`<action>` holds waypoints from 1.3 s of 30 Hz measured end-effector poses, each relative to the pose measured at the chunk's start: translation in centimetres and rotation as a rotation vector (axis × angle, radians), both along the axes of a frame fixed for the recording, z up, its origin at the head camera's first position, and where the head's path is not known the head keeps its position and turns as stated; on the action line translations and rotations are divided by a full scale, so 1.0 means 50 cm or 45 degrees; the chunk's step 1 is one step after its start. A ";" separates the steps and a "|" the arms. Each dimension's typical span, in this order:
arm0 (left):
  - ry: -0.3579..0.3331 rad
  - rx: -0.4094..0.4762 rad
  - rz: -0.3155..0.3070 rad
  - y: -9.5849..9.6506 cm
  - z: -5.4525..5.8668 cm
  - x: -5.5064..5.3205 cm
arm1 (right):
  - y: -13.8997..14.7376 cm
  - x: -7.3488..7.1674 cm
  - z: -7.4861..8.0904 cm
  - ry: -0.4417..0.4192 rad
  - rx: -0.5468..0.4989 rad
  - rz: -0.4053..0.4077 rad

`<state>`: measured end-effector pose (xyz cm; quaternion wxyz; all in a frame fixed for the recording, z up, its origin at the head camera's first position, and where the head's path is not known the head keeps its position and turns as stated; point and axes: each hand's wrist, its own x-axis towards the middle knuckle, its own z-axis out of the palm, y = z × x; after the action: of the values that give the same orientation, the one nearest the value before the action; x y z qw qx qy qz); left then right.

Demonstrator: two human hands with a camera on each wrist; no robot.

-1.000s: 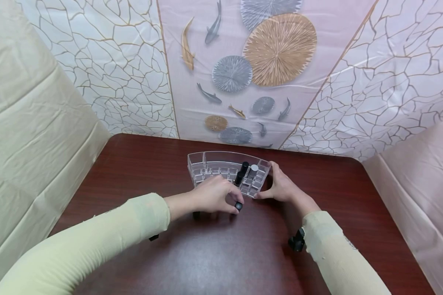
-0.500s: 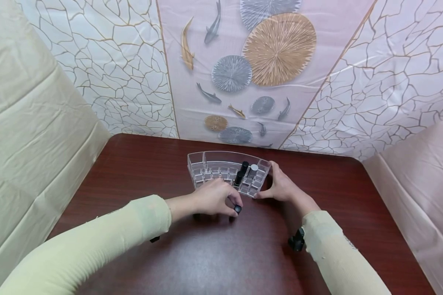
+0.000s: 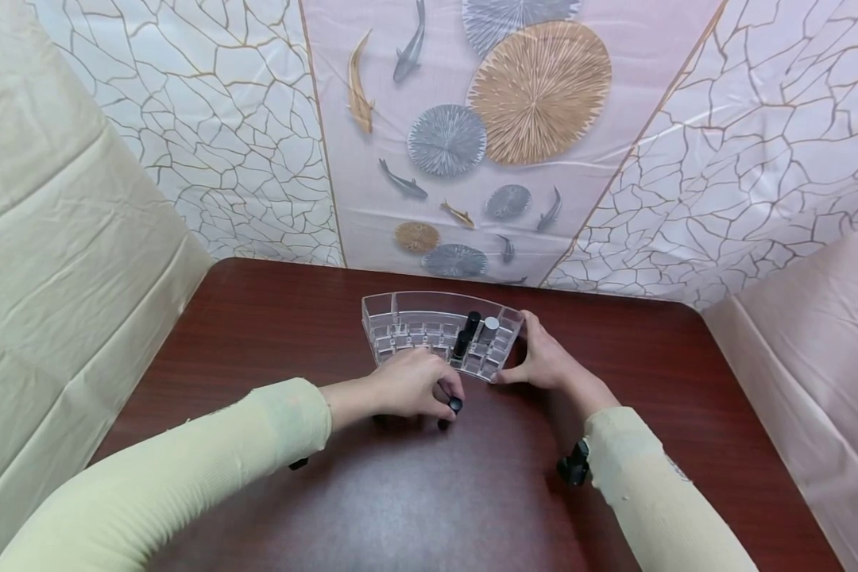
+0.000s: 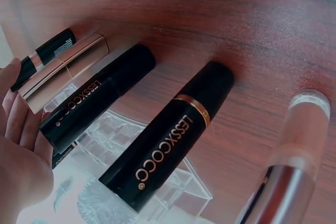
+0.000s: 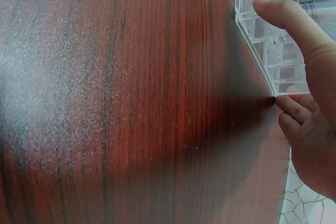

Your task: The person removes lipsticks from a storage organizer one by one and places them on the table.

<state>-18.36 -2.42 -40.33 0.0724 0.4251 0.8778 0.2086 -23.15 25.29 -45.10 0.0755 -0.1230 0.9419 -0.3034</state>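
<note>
My left hand (image 3: 416, 383) pinches a black lipstick tube (image 3: 455, 405) in front of a clear, fan-shaped lipstick organizer (image 3: 446, 302). In the left wrist view, that black tube (image 4: 43, 59) has a rose-gold band; whether its base touches the table cannot be told. A rose-gold lipstick (image 4: 65, 72), two black LESSXCOCO tubes (image 4: 170, 137) and a pink gloss tube (image 4: 302, 140) stand beside it. My right hand (image 3: 546, 361) holds the organizer's right end between thumb and fingers. Inside the organizer sit black tubes (image 3: 465, 338) and a silver-capped tube (image 3: 489, 330).
The glossy dark red-brown table (image 3: 429, 492) extends in front of and beside the organizer. A patterned cloth wall (image 3: 446, 230) rises behind its back edge, with plain cloth walls (image 3: 64, 278) at the sides. Most standing tubes are hidden behind my left hand in the head view.
My left hand has shifted slightly left and toward the near edge with the black lipstick tube. My right hand stays on the organizer's right end.
</note>
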 end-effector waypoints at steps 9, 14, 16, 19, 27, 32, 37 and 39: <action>0.041 -0.004 -0.002 -0.009 -0.002 0.001 | -0.003 -0.003 0.002 -0.005 0.008 0.002; 0.054 0.005 -0.021 -0.016 -0.002 0.000 | -0.004 -0.002 0.003 -0.020 0.006 0.003; 0.043 0.023 -0.026 -0.018 0.001 -0.001 | -0.004 -0.001 0.004 -0.025 0.008 -0.004; 0.032 0.046 -0.018 -0.025 0.011 -0.005 | -0.004 0.000 0.005 -0.028 0.005 -0.001; 0.013 0.040 0.066 -0.061 0.069 -0.029 | -0.007 0.003 0.008 -0.043 0.003 0.001; 0.017 0.059 0.110 -0.094 0.097 -0.057 | -0.005 0.003 0.009 -0.048 0.013 -0.002; 0.033 0.046 0.166 -0.126 0.117 -0.084 | -0.003 0.002 0.006 -0.032 0.009 0.002; 0.038 0.035 0.190 -0.138 0.120 -0.093 | -0.003 0.002 0.006 -0.024 0.006 0.010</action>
<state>-23.03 -9.32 -34.34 0.0378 0.3624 0.9052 0.2190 -23.06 25.16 -44.79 0.0858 -0.1236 0.9413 -0.3021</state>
